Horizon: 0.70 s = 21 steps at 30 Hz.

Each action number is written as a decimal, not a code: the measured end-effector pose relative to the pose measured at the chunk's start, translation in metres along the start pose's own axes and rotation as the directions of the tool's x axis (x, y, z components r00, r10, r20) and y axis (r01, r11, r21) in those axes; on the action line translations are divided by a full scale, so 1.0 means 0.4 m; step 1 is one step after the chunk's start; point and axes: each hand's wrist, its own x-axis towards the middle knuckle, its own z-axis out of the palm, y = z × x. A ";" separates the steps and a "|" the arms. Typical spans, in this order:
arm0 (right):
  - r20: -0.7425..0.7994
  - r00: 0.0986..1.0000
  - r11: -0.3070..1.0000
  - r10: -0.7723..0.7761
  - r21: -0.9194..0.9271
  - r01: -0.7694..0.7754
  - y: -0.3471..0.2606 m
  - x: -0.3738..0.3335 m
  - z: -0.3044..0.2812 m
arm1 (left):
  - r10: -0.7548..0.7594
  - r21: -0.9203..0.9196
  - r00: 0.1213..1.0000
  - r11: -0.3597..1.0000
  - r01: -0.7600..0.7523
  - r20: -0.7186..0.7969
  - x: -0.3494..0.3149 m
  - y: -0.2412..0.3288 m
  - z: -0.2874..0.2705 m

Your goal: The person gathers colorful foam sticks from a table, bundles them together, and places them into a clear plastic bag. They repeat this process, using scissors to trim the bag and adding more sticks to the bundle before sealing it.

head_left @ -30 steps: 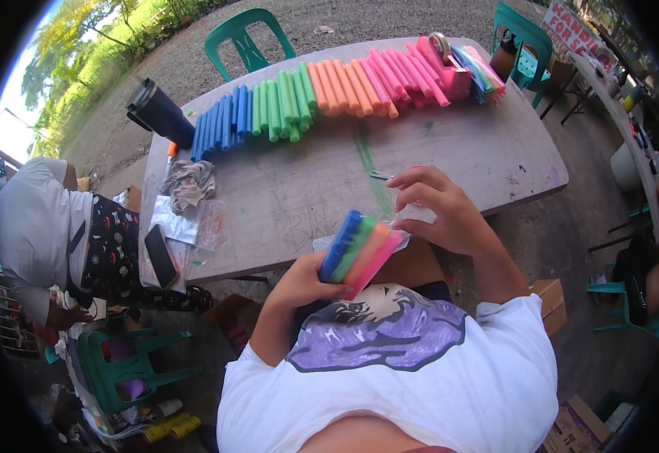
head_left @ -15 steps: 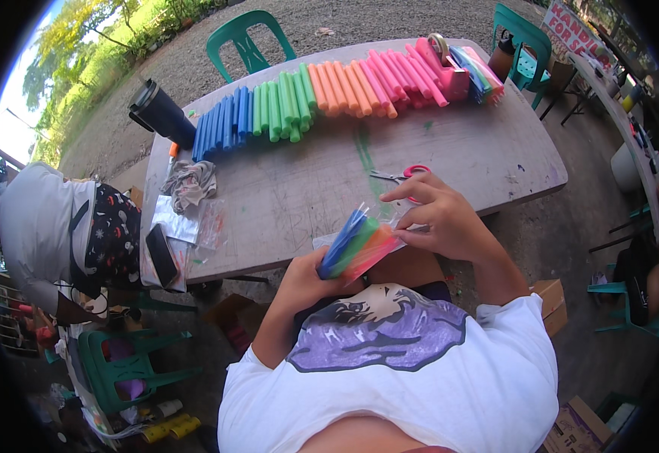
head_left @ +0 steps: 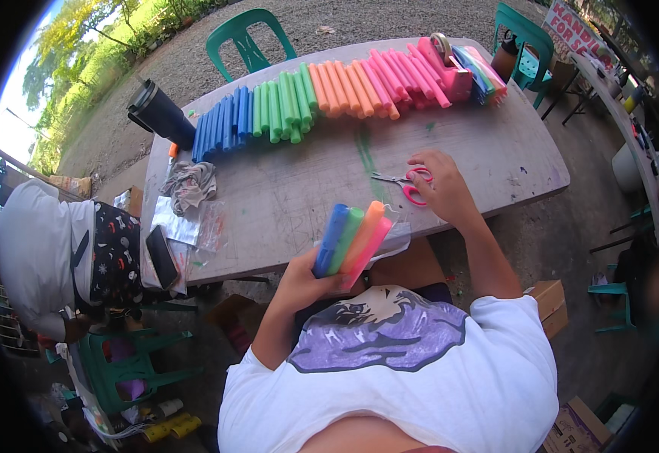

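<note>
My left hand (head_left: 299,282) is closed round the lower end of a small bundle of candles (head_left: 350,240), one each of blue, green, orange and pink. Clear plastic wrapping shows along the bundle's right side, over my lap at the table's near edge. Above the table my right hand (head_left: 447,190) has its fingers curled at the upper loop of a pair of scissors (head_left: 411,195) with pink-red handles. The scissors lie on the tabletop, their blades pointing left. Part of the handle is hidden by my fingers.
Loose candles, blue (head_left: 223,125), green (head_left: 284,107), orange (head_left: 344,89) and pink (head_left: 401,77), line the table's far side. A pink tape dispenser (head_left: 454,80) and wrapped candles (head_left: 480,74) stand right. A dark tumbler (head_left: 159,113), rag (head_left: 190,185) and phone (head_left: 162,257) sit left, near another person (head_left: 42,234).
My right hand has left the plastic beside the bundle and moved up and right to the scissors. The bundle in my left hand has tilted more upright.
</note>
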 end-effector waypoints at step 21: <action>0.311 0.950 0.809 -0.016 0.563 -0.171 0.053 -0.080 -0.123 | -0.050 -0.107 0.990 0.992 0.065 0.134 0.000 -0.031 -0.047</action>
